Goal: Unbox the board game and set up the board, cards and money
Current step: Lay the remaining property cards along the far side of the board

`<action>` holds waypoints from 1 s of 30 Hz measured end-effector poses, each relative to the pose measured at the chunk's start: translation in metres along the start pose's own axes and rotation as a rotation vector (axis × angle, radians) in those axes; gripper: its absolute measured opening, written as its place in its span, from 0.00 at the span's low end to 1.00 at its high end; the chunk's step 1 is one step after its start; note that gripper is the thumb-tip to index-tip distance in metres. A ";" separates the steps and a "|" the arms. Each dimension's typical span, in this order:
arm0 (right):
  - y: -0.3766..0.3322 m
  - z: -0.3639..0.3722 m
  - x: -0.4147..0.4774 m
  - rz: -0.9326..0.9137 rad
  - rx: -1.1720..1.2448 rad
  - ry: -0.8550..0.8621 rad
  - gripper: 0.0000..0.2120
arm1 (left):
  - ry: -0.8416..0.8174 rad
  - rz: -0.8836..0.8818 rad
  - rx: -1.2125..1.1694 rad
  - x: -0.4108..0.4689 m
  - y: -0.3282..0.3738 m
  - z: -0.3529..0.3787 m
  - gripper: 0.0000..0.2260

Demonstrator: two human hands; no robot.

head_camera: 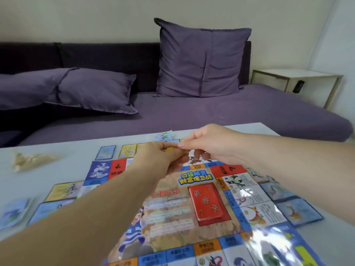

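Over the board [172, 208], a small yellow piece [170, 149] is pinched by left hand [159, 158] and right hand [207, 144], fingers curled.

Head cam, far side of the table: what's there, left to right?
In order: crumpled clear plastic bag with something beige inside → blue-bordered card → yellow-bordered card → left hand → right hand. Both hands pinch a small yellow piece.
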State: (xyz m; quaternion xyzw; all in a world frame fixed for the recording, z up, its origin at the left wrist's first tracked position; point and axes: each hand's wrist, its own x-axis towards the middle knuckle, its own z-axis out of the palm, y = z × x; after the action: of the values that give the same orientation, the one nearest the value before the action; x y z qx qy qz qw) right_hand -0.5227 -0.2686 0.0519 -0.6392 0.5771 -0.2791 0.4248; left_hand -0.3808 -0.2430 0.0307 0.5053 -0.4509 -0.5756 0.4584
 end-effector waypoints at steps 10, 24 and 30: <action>-0.020 0.037 0.101 -0.020 -0.075 0.159 0.06 | 0.131 -0.038 -0.091 0.045 0.017 -0.100 0.02; -0.013 0.060 0.133 -0.168 -0.357 0.341 0.07 | 0.165 -0.112 -0.170 0.037 0.004 -0.131 0.13; -0.066 0.101 0.056 -0.205 -0.267 -0.076 0.10 | 0.178 -0.066 -0.129 -0.004 0.012 -0.146 0.05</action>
State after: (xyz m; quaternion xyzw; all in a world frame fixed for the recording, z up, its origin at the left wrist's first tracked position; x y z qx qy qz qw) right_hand -0.3942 -0.3026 0.0525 -0.7557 0.5241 -0.2175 0.3270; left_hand -0.2348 -0.2493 0.0307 0.5384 -0.3538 -0.5710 0.5089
